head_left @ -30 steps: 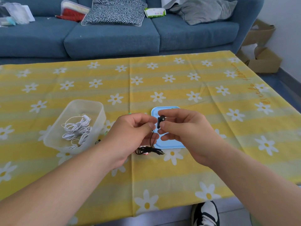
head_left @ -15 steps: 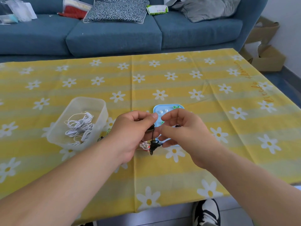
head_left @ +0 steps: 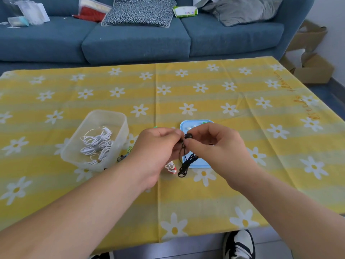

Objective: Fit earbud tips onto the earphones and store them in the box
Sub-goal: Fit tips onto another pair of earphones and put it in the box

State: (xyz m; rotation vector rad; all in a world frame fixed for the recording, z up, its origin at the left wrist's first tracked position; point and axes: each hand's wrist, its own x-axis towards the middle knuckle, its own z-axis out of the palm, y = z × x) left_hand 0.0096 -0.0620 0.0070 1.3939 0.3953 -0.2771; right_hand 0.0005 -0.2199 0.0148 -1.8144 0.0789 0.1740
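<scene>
My left hand (head_left: 156,152) and my right hand (head_left: 214,146) meet above the table's middle, both pinching a black earphone (head_left: 188,136) at the fingertips. Its coiled black cable (head_left: 184,166) hangs down from them to the cloth. Under my right hand lies a light blue lid (head_left: 194,126) with small white and green earbud tips on it. A clear plastic box (head_left: 119,128) holding white earphones (head_left: 97,144) stands to the left of my left hand.
A red and white earphone (head_left: 171,167) lies below my hands, and coloured earphones (head_left: 125,155) lie next to the box. The yellow daisy tablecloth (head_left: 205,86) covers the table. Beyond it stands a blue sofa (head_left: 134,40); cardboard boxes (head_left: 313,68) sit at the right.
Both hands rose a little with the black earphone. The earbud now shows between the fingertips and the cable hangs lower, coiled.
</scene>
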